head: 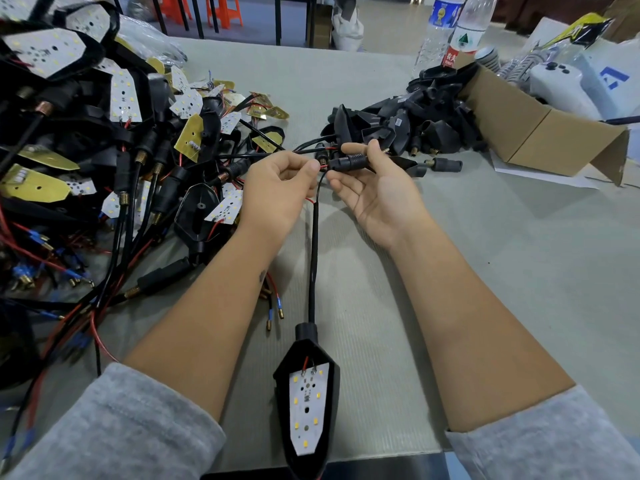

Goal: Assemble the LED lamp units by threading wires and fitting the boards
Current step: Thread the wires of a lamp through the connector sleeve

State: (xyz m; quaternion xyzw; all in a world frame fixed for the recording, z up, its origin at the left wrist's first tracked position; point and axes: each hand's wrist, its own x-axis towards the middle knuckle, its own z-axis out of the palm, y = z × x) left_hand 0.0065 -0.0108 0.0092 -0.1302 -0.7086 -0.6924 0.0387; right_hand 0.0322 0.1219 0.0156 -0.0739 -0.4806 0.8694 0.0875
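My left hand [282,183] pinches the red wire [322,167]; my right hand [372,183] grips the black stem [349,161] just beside it. The lamp housing [306,407] lies near me, board [308,407] seated. Risk: a frayed wire tip may buckle at the stem mouth, and pulling could tear it off the board.

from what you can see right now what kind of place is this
Probably a small assembly workshop, handwork at a bench. A heap of wired LED boards and housings lies on the left, a pile of empty black housings spills from a cardboard box, and a fitted lamp unit lies nearest.
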